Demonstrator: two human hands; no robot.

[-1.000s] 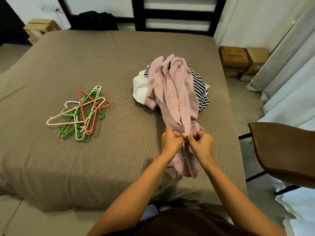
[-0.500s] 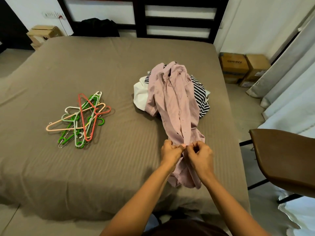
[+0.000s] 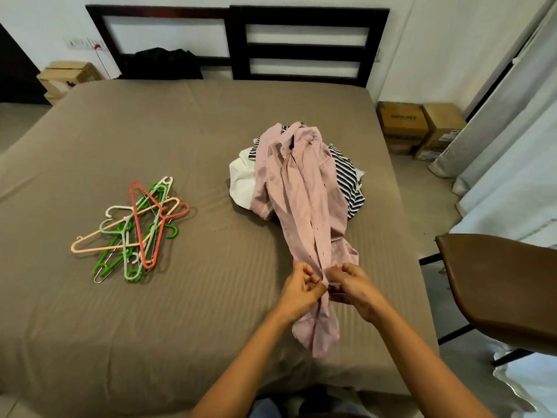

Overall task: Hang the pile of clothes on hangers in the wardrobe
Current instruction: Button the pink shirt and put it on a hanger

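A pale pink button shirt (image 3: 304, 203) lies stretched toward me over the bed (image 3: 180, 131), its far end on top of a pile with a white garment (image 3: 241, 179) and a black-and-white striped garment (image 3: 348, 176). My left hand (image 3: 300, 289) and my right hand (image 3: 351, 285) sit side by side at the shirt's front placket near the hem, each pinching the fabric edge. A heap of several plastic hangers (image 3: 135, 227), green, white, red and peach, lies on the bed to the left.
A brown chair (image 3: 500, 291) stands close at the right of the bed. Cardboard boxes (image 3: 419, 128) sit on the floor by the curtains (image 3: 512, 122). A dark headboard (image 3: 301, 43) and a black item (image 3: 162, 63) are at the far end.
The view has tilted up slightly, so everything sits a little lower. Both hands stay pinching the shirt's placket at about the same spot, fingers working slightly.
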